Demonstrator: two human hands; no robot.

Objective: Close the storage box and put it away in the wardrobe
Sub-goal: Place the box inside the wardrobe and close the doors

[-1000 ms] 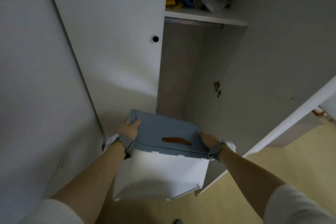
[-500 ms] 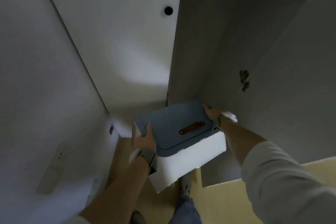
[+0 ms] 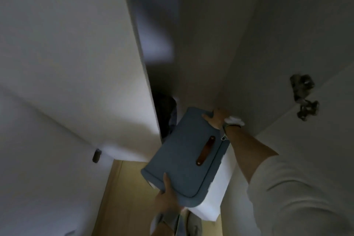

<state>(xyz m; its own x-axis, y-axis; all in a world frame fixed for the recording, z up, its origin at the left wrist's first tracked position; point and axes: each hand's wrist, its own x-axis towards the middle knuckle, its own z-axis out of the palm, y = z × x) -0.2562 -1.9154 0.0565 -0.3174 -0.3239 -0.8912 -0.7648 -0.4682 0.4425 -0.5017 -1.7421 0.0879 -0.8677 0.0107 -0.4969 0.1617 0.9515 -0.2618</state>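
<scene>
A white storage box (image 3: pixel 220 188) with a closed blue-grey lid (image 3: pixel 183 155) and a brown leather handle (image 3: pixel 205 150) is held low in front of the open wardrobe (image 3: pixel 201 53). My left hand (image 3: pixel 167 198) grips the box's near corner, thumb on the lid. My right hand (image 3: pixel 215 119) holds the far corner, deep in the wardrobe opening. The box is turned so its long side points into the wardrobe. The box's underside is hidden.
The wardrobe's closed left door (image 3: pixel 76 53) stands at the left, with a dark item (image 3: pixel 166 115) behind its edge. The open right door (image 3: pixel 306 140) carries a metal hinge (image 3: pixel 304 97). Wooden floor (image 3: pixel 124 197) lies below. A small dark fitting (image 3: pixel 96 155) sits on the left wall.
The view has dropped lower and closer to the wardrobe. The box has turned, its far end swinging into the opening with my right hand leading, my left hand trailing at the near corner.
</scene>
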